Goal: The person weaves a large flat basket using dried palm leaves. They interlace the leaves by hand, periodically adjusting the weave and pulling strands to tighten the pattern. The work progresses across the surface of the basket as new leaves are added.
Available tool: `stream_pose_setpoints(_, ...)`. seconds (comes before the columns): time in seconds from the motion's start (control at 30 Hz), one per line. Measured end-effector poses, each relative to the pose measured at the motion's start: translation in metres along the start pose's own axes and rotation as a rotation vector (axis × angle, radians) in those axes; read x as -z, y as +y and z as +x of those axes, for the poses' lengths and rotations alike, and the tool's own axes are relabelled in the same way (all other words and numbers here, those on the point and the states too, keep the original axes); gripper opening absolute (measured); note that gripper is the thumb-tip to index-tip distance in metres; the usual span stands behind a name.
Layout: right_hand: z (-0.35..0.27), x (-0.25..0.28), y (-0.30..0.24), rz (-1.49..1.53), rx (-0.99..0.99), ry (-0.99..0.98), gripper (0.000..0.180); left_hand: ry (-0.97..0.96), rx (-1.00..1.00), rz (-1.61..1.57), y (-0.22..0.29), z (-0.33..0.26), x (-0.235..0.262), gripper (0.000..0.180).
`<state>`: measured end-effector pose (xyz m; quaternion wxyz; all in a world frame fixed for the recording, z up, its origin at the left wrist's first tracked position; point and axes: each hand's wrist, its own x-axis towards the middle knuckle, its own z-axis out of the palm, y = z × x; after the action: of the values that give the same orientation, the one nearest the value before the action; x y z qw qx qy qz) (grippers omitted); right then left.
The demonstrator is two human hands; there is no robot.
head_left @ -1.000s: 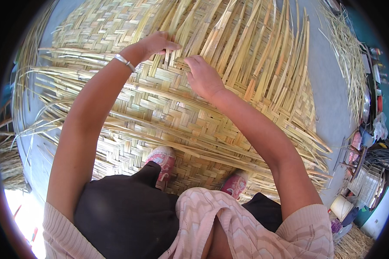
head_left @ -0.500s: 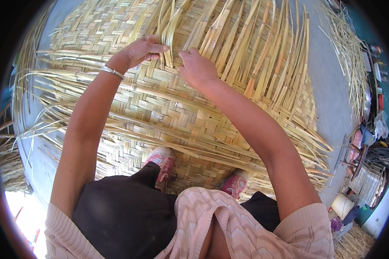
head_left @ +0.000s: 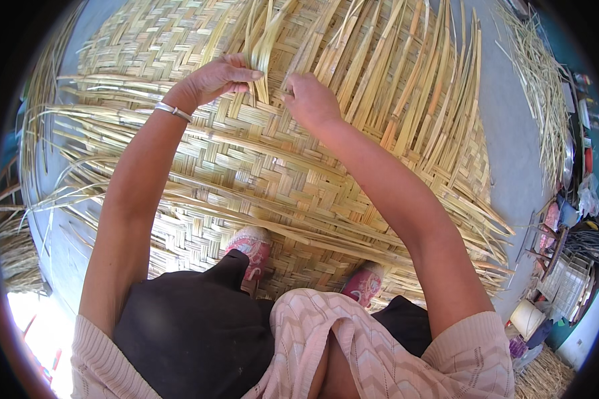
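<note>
left hand grip: pinching loose strip | right hand grip: fisted on mat

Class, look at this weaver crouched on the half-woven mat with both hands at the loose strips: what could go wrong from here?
1. The left hand pinches raised strips; bent sharply, such thin strips might crack.
2. The right hand presses on the mat at the weave's open edge; if it lifts, the last crossings may loosen.
3. Both shoes stand on finished weave, which could be crushed or shifted.
</note>
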<state>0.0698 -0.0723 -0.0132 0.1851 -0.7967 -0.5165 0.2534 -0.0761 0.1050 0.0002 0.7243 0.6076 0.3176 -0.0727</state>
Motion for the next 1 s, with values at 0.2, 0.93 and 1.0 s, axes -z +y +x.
stream_pose_setpoints(0.2,-0.01,-0.006,0.003,-0.069,0.108,-0.028,0.019,0.179,0.048,0.376,0.008,0.026,-0.017,0.036)
stream_pose_setpoints(0.93,-0.032,-0.01,-0.007,-0.283,0.264,-0.061,0.024,0.532,-0.177,0.133,0.0,-0.002,-0.035,0.049)
stream_pose_setpoints(1.0,-0.045,-0.015,-0.004,-0.287,0.351,-0.028,0.026,0.54,-0.131,0.189,-0.003,-0.017,-0.029,0.043)
